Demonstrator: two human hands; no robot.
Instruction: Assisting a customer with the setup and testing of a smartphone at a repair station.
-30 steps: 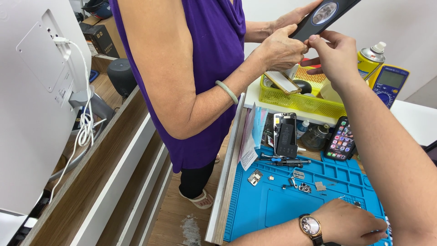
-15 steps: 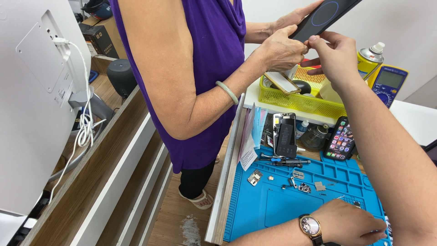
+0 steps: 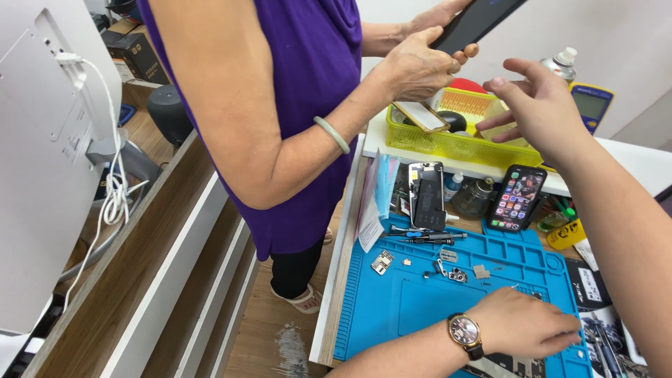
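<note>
My right hand (image 3: pixel 539 105) hovers open above a yellow basket (image 3: pixel 448 143), fingers spread, just apart from a dark phone (image 3: pixel 476 21). A person in a purple top holds that phone in both hands (image 3: pixel 416 66). My left hand (image 3: pixel 525 325), with a watch on the wrist, rests palm down on a blue work mat (image 3: pixel 420 308). Its fingers are curled, and what lies under them is hidden. An opened phone (image 3: pixel 427 196) and a lit phone (image 3: pixel 516 198) lean at the mat's far edge.
Screwdrivers (image 3: pixel 423 238) and small metal parts (image 3: pixel 451 273) lie on the mat. A multimeter (image 3: pixel 591 105) and a bottle (image 3: pixel 560 63) stand behind the basket. At the left are a white monitor back (image 3: pixel 42 140) with cables and a dark speaker (image 3: pixel 168 112) on a wooden shelf.
My right hand has let go of the dark phone and drawn back to the right, fingers opening. The other person still holds the phone. My left hand has stayed on the mat.
</note>
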